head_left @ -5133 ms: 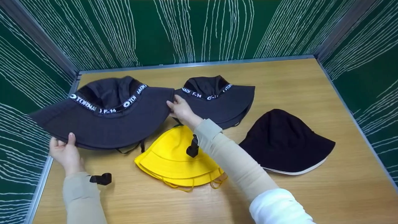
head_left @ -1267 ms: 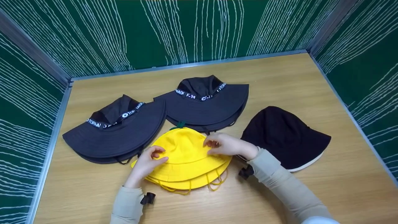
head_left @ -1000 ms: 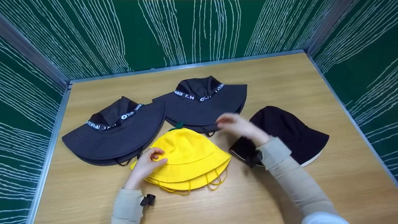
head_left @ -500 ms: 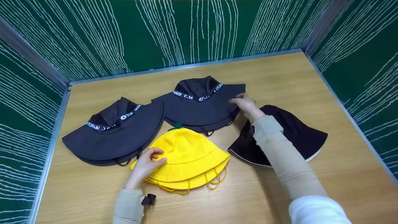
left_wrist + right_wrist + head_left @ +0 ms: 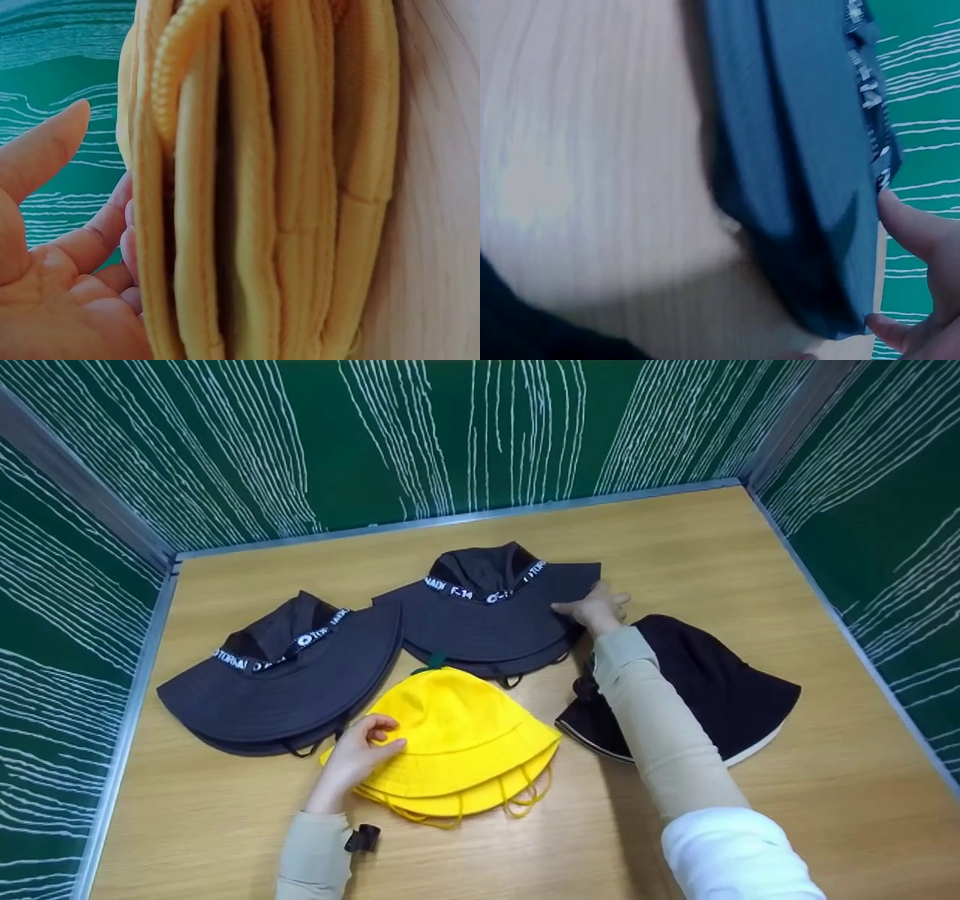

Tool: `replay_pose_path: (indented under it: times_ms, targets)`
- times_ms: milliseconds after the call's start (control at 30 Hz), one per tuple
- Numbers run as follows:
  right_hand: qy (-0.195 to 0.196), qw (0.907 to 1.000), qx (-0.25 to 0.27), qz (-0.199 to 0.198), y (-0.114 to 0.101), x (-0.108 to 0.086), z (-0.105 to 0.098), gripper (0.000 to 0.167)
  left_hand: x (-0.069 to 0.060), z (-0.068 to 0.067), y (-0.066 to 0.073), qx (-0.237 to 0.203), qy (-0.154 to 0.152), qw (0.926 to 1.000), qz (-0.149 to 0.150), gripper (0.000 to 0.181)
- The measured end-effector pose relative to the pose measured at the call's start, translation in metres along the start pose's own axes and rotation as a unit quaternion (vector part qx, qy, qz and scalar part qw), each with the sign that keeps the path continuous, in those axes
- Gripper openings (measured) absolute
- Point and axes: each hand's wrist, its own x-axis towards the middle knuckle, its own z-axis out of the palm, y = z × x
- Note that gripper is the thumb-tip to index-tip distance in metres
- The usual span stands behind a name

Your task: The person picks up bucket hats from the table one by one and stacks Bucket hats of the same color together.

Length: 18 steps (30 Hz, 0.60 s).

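My left hand [image 5: 360, 757] rests against the left side of the yellow bucket hats [image 5: 450, 720], its fingers loosely bent and thumb apart. In the left wrist view, the yellow brims [image 5: 300, 187] lie in layers beside the left hand [image 5: 67, 292]. At the back, my right hand [image 5: 600, 607] touches the right end of a dark grey bucket hat [image 5: 480, 622] with a lettered band. The right wrist view shows the thumb [image 5: 915, 225] on that brim [image 5: 802, 150] and a fingertip at its edge, spread apart. Another such grey hat [image 5: 292, 682] lies at the left.
A black bucket hat [image 5: 697, 682] with a white-edged brim lies under the right forearm, partly hidden by it. The wooden table [image 5: 840, 810] is bordered by green walls [image 5: 420, 442] with white wavy lines. Yellow cords hang from the front of the yellow brims.
The left grey hat, held up by both hands at first, now lies on the table. The right hand has moved from the yellow hats to the back grey hat; the left has stayed.
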Motion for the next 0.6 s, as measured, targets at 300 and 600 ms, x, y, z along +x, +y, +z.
replay_pose_path:
  times_ms: [300,600]
  targets:
    - [0.018,0.9993,-0.034,-0.002,0.006,0.006,0.008,0.106,-0.001,0.000,0.000,-0.012,-0.001,0.9999,-0.006,0.026]
    - [0.032,0.9982,-0.047,0.019,0.005,0.007,0.012,0.103,0.001,0.001,-0.001,-0.014,-0.001,0.9998,-0.011,0.027]
